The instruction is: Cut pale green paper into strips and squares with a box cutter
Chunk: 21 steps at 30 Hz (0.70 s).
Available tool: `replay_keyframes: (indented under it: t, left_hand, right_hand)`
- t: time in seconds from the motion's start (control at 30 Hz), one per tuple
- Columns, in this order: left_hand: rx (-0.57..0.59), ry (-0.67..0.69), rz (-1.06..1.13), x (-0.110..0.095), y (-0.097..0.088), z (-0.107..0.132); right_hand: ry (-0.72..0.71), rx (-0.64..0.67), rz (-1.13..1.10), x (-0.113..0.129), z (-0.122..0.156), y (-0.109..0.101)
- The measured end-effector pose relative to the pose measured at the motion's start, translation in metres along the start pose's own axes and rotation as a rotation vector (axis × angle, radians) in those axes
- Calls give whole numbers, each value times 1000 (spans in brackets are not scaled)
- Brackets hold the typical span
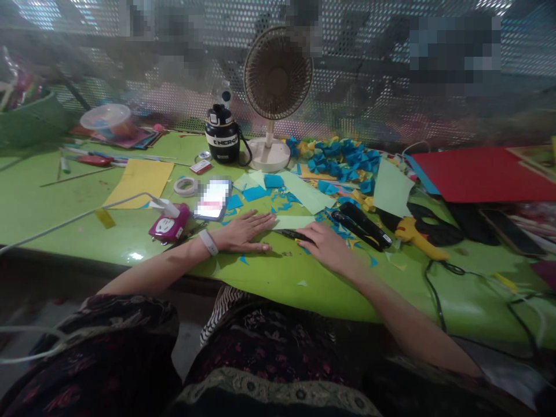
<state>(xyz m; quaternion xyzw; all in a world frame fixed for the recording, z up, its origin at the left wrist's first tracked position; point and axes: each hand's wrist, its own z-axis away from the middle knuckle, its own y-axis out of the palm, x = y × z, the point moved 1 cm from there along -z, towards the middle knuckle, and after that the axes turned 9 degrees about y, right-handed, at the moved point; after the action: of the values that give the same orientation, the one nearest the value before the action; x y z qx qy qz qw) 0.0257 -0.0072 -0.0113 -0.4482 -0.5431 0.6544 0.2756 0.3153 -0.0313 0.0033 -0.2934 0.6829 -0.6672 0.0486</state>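
Observation:
My left hand (245, 233) lies flat on the green table (65, 202), fingers stretched out toward a pale green paper piece (293, 222). A white band sits on that wrist. My right hand (326, 246) rests just right of it, fingers curled over a dark, thin tool with yellow on it (292, 234), likely scissors or a cutter, whose tip points left under the paper. Small blue paper scraps (282, 202) lie scattered around both hands.
A phone (212, 200), tape roll (186, 186), pink charger box (169, 226) and yellow sheet (139, 180) lie left. A fan (275, 92) and black bottle (222, 136) stand behind. Blue folded papers (343, 159), red sheet (478, 174), black stapler (362, 226) and yellow glue gun (417, 234) lie right.

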Motion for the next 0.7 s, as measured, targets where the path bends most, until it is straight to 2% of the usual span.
replay_keyframes:
  t: [0.2, 0.3, 0.4, 0.5, 0.7]
  left_hand:
    - [-11, -19, 36, -13, 5, -13]
    - [6, -23, 79, -18, 1, -20]
    - [20, -23, 133, -10, -9, -15]
    - [12, -31, 140, 5, -19, -1]
    - [16, 64, 23, 15, -14, 15]
  right_hand:
    - [9, -5, 12, -13, 7, -5]
    - [9, 11, 0, -21, 9, -10]
    - [-1, 16, -14, -27, 12, -12]
    - [1, 6, -16, -30, 14, -12]
    - [6, -4, -2, -23, 9, -8]
